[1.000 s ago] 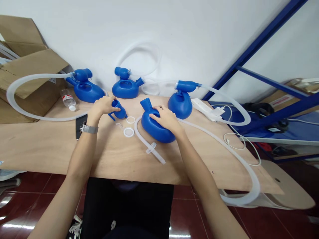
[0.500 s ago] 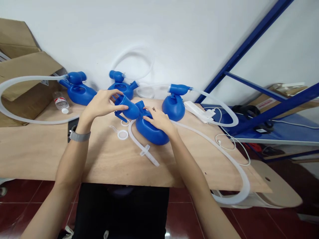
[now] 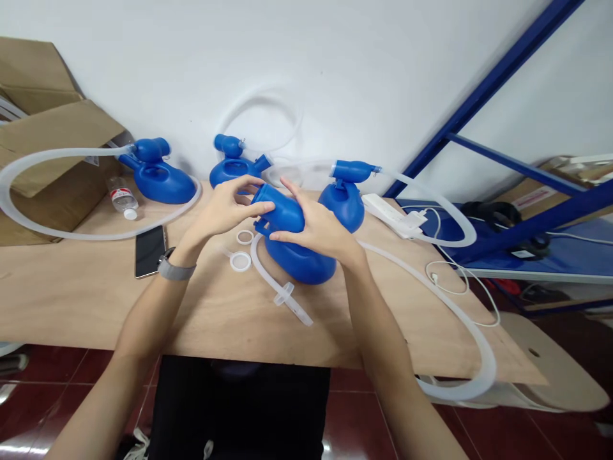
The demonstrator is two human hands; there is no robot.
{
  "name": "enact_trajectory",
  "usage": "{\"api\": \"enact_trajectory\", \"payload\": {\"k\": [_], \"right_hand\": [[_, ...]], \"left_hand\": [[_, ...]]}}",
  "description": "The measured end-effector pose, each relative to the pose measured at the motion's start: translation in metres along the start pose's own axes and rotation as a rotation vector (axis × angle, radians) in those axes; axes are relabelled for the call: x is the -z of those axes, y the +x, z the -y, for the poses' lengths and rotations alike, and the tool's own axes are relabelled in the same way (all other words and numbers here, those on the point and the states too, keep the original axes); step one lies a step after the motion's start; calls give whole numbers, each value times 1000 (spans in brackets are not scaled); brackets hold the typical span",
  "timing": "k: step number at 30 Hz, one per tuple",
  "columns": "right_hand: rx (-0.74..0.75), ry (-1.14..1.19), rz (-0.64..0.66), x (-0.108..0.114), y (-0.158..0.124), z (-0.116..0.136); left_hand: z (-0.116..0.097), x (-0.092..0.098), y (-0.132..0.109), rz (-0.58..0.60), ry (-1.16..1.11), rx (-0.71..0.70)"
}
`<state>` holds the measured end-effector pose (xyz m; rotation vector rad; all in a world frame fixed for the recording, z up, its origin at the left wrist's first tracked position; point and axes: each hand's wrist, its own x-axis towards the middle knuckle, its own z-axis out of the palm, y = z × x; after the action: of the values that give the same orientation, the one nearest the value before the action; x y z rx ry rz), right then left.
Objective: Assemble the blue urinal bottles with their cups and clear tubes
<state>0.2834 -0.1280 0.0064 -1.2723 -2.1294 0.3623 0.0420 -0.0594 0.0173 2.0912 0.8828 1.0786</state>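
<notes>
Both my hands are closed around a blue plastic funnel cup (image 3: 285, 214), with its wide mouth towards the upper left. My left hand (image 3: 231, 207) grips the rim side between thumb and fingers. Around the other end wraps my right hand (image 3: 320, 227). Just beneath the cup lies a blue urinal bottle (image 3: 304, 263), its neck hidden by the cup and my hands. A clear tube (image 3: 272, 275) with a translucent collar (image 3: 284, 294) runs beside the bottle. Left of it rest a white ring (image 3: 244, 237) and a white round cap with a strap (image 3: 240, 261).
Blue bottles with tubes stand at the back left (image 3: 165, 182), back middle (image 3: 232, 169) and right (image 3: 342, 204). A phone (image 3: 149, 252), a water bottle (image 3: 123, 199) and a cardboard box (image 3: 57, 147) are on the left. A power strip (image 3: 393, 215) lies near the blue shelf frame (image 3: 502, 96).
The cup has moved right, over the bottle's neck. My right hand has let go of the bottle and taken hold of the cup. The view has shifted slightly.
</notes>
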Motion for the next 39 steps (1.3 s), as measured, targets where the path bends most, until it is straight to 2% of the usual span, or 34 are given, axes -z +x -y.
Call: {"api": "enact_trajectory", "payload": {"k": [3, 6, 9, 13, 15, 17, 20, 22, 24, 26, 28, 30, 31, 34, 39], "right_hand": [[-50, -94, -55, 6, -3, 1], [-99, -175, -97, 18, -7, -5], [-41, -205, -131, 36, -13, -7], [50, -209, -171, 60, -22, -1], [60, -205, -174, 67, -27, 1], [65, -200, -166, 71, -31, 1], [65, -205, -113, 73, -35, -2], [66, -209, -85, 75, -38, -5], [74, -209, -92, 78, -40, -7], [87, -213, -116, 80, -40, -7], [98, -217, -121, 81, -39, -7], [115, -209, -101, 81, -37, -7], [128, -197, -90, 80, -35, -6], [183, -141, -98, 78, -31, -5], [242, -96, -180, 78, -29, -10]], "left_hand": [[2, -11, 0, 83, -97, 15], [20, -8, 3, 196, -65, 101], [50, -6, 7, 313, 202, 151], [84, -20, 11, 665, 655, 218], [93, -30, 10, 816, 721, 203], [98, -36, 8, 861, 729, 147], [100, -33, 7, 782, 812, 196], [97, -24, 7, 707, 866, 263], [87, -11, 7, 615, 840, 229], [65, 0, 6, 456, 687, 90], [33, 5, 2, 220, 416, -69], [0, 2, -3, 8, 196, -182], [-15, -2, -5, -57, 150, -233], [-44, -19, -4, -109, 153, -325], [-49, -31, 7, -66, 108, -360]]}}
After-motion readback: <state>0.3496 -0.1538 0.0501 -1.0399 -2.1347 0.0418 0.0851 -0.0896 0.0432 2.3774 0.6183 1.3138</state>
